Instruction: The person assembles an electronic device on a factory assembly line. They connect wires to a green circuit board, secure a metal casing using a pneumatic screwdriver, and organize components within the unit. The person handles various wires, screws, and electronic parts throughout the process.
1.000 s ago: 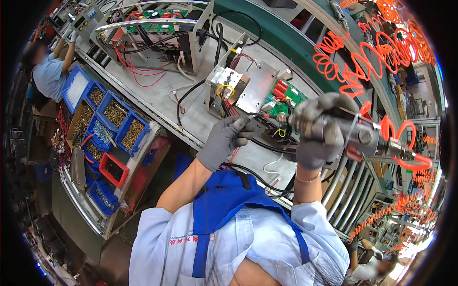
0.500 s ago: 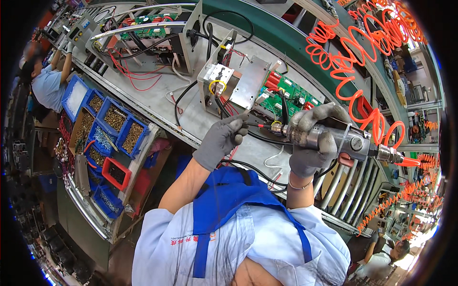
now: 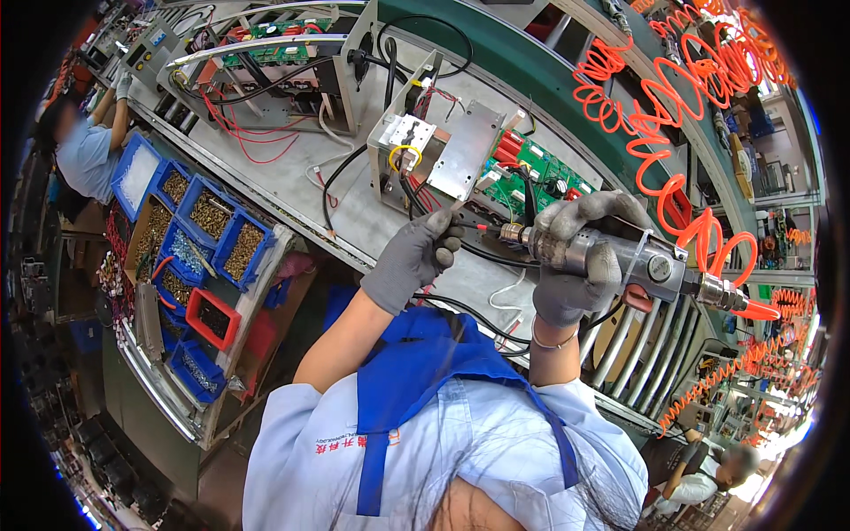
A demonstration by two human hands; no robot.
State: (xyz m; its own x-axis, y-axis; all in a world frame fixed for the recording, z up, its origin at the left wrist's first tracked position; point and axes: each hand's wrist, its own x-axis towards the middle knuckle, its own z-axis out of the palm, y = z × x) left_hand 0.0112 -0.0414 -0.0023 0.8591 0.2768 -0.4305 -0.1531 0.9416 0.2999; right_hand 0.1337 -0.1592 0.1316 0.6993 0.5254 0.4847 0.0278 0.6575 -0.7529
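Observation:
In my right hand (image 3: 580, 288), gloved in grey, is a silver air screwdriver (image 3: 611, 258) held level, its nose turned left. An orange coiled hose (image 3: 708, 234) hangs just behind it. My left hand (image 3: 413, 258), also in a grey glove, is closed in front of the nose, its thumb and finger pinched together; what they hold is too small to make out. Just beyond the hands stands a metal chassis with a green circuit board (image 3: 537, 177), a bare metal plate (image 3: 467, 152) and a white terminal block (image 3: 409, 134).
Another open chassis (image 3: 266, 84) with red wires stands farther left on the grey bench (image 3: 252, 181). Blue bins (image 3: 211, 214) of brass and silver fasteners and a red tray (image 3: 214, 319) sit at my left. Black cables cross the bench. Co-workers are at far left and lower right.
My left hand has shifted slightly, its fingertips now nearer the chassis edge. The screwdriver stays almost in place in my right hand. At far left, the co-worker's arms have moved.

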